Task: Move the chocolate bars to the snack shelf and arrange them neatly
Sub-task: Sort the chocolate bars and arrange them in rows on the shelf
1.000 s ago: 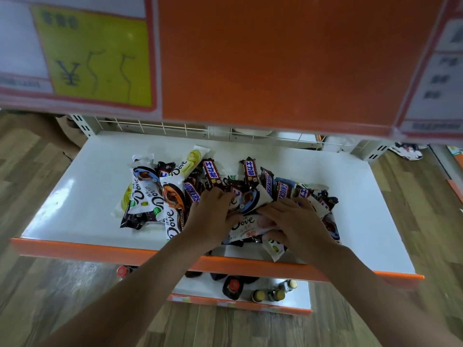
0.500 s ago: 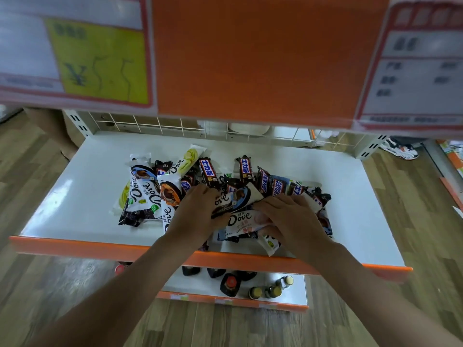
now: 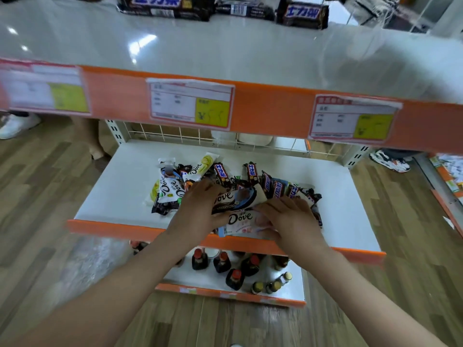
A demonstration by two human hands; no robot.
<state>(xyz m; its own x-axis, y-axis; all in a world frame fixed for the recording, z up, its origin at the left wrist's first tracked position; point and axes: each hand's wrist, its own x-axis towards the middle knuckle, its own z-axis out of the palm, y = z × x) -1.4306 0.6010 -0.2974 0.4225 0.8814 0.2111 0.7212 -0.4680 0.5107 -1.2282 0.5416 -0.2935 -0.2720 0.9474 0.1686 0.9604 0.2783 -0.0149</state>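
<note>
Centre frame, mid shelf [image 3: 105, 196]: L hand [image 3: 200, 209] and R hand [image 3: 290, 219], fingers curled, grip Dove bars [image 3: 238, 209] from pile [image 3: 253, 176]. Snickers [image 3: 303, 13] on top shelf [image 3: 225, 53].

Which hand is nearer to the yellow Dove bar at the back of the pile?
Left. The left hand lies just in front of the yellow Dove bar; the right hand is farther right.

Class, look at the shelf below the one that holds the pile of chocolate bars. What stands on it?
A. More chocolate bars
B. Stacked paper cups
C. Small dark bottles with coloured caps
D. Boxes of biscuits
C: through the gap under the orange front edge of the chocolate shelf, the lower shelf carries small dark bottles with red and yellowish caps, and no boxes, cups or bars.
</note>
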